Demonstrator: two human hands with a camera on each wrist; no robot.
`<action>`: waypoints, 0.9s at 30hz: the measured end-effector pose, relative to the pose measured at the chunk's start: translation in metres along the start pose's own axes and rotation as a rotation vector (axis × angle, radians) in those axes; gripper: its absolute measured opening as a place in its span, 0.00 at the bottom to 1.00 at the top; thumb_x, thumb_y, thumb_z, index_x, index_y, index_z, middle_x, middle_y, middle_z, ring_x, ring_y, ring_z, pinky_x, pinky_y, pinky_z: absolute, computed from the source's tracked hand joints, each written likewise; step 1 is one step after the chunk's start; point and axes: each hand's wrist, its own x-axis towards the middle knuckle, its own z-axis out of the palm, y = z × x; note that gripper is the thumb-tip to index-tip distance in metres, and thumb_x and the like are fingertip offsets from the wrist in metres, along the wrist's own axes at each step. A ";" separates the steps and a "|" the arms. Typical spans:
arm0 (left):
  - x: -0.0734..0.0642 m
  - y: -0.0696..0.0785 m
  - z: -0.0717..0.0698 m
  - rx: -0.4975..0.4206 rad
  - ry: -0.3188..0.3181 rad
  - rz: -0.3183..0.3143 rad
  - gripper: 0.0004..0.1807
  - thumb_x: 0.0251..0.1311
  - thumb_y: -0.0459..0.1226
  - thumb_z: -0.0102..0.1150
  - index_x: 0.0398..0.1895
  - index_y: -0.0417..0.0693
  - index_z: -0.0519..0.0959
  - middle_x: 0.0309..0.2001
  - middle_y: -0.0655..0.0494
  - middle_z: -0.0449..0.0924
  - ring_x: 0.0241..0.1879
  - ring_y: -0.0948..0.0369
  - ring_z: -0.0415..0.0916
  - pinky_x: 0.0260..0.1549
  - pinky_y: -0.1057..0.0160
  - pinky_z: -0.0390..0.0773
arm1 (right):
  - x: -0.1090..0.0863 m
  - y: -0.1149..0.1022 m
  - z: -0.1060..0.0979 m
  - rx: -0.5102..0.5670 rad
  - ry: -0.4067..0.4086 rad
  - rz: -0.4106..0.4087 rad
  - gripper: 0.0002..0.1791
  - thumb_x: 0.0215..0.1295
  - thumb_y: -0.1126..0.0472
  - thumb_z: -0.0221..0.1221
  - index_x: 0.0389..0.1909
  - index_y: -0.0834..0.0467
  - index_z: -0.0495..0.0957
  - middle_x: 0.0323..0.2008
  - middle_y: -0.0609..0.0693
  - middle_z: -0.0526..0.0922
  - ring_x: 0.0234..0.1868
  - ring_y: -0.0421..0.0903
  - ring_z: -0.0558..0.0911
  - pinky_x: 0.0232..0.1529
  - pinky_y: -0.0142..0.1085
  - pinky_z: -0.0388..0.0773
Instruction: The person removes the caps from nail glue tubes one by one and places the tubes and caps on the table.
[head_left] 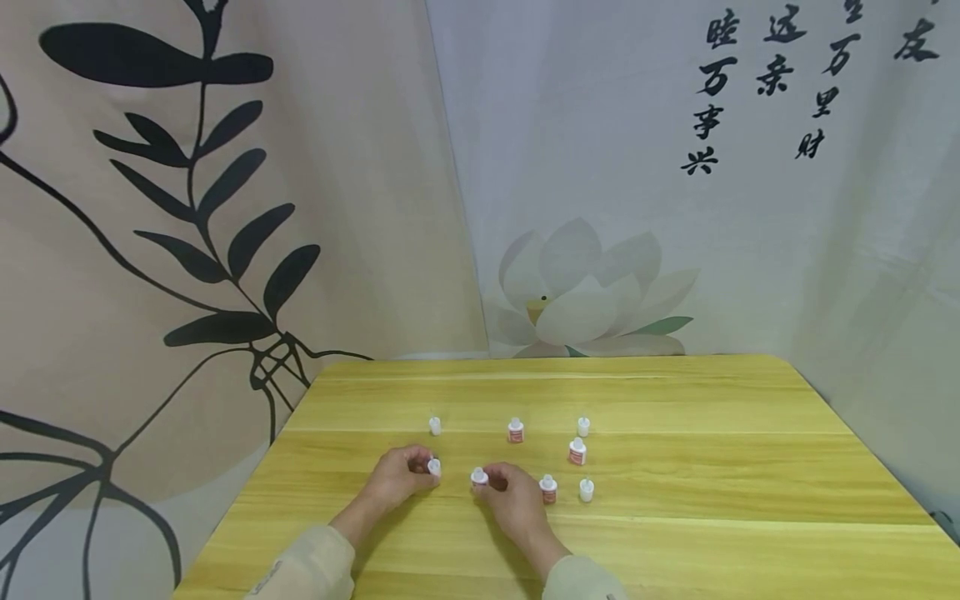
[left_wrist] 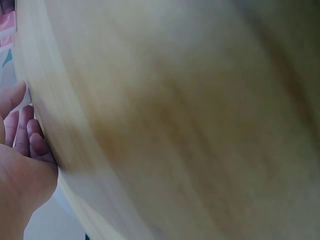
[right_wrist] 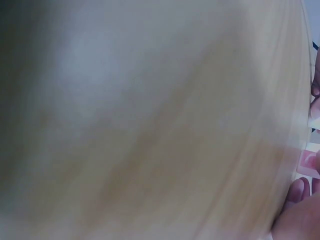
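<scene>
Between the thumb and fingers of my left hand point(head_left: 400, 477) is a small white bottle point(head_left: 434, 467), held low over the table. To its right, my right hand point(head_left: 516, 502) pinches a small white-capped bottle with a red label point(head_left: 479, 477); the two bottles are apart. The left wrist view catches the left hand point(left_wrist: 25, 172) only at its edge, with its bottle mostly hidden behind the thumb. At the edge of the right wrist view, the pink-red label point(right_wrist: 307, 161) shows beside the right hand's fingers point(right_wrist: 296, 191).
On the wooden table point(head_left: 712, 475) stand more white bottles point(head_left: 435, 427) point(head_left: 583, 427) point(head_left: 587, 490) and red-labelled bottles point(head_left: 515, 431) point(head_left: 577, 452). Another red-labelled bottle point(head_left: 549, 490) is just right of my right hand. A printed curtain point(head_left: 360, 208) hangs behind the table.
</scene>
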 end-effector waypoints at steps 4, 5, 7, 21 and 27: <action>-0.002 0.002 -0.001 -0.021 -0.004 -0.001 0.15 0.52 0.29 0.72 0.44 0.41 0.82 0.35 0.55 0.80 0.37 0.59 0.74 0.36 0.64 0.77 | 0.000 0.000 -0.001 0.013 -0.007 0.002 0.15 0.57 0.62 0.70 0.44 0.61 0.82 0.40 0.50 0.84 0.43 0.49 0.80 0.47 0.47 0.78; -0.002 0.003 -0.001 -0.026 -0.004 -0.003 0.16 0.52 0.29 0.72 0.45 0.40 0.81 0.35 0.55 0.80 0.37 0.59 0.74 0.36 0.64 0.77 | -0.001 0.000 -0.001 0.017 -0.008 0.004 0.16 0.57 0.62 0.70 0.45 0.62 0.82 0.41 0.51 0.84 0.43 0.49 0.80 0.47 0.47 0.78; -0.003 0.004 -0.001 -0.035 -0.003 -0.006 0.16 0.52 0.28 0.72 0.45 0.40 0.81 0.35 0.54 0.79 0.37 0.58 0.74 0.36 0.64 0.77 | -0.001 -0.001 -0.001 0.025 -0.009 0.010 0.18 0.56 0.63 0.70 0.47 0.63 0.81 0.41 0.51 0.84 0.44 0.49 0.80 0.47 0.47 0.78; -0.007 0.007 -0.003 -0.063 0.003 -0.012 0.18 0.51 0.26 0.70 0.47 0.38 0.80 0.37 0.53 0.80 0.38 0.58 0.75 0.37 0.65 0.77 | -0.003 -0.001 -0.001 0.047 0.000 0.019 0.27 0.55 0.63 0.71 0.55 0.66 0.76 0.41 0.49 0.83 0.45 0.49 0.80 0.48 0.45 0.79; -0.009 0.007 -0.005 -0.083 0.029 -0.023 0.20 0.50 0.26 0.70 0.49 0.37 0.79 0.37 0.51 0.80 0.39 0.57 0.76 0.38 0.64 0.78 | -0.004 -0.004 -0.001 0.059 -0.001 0.026 0.30 0.53 0.63 0.72 0.57 0.67 0.75 0.41 0.51 0.83 0.46 0.51 0.80 0.50 0.46 0.78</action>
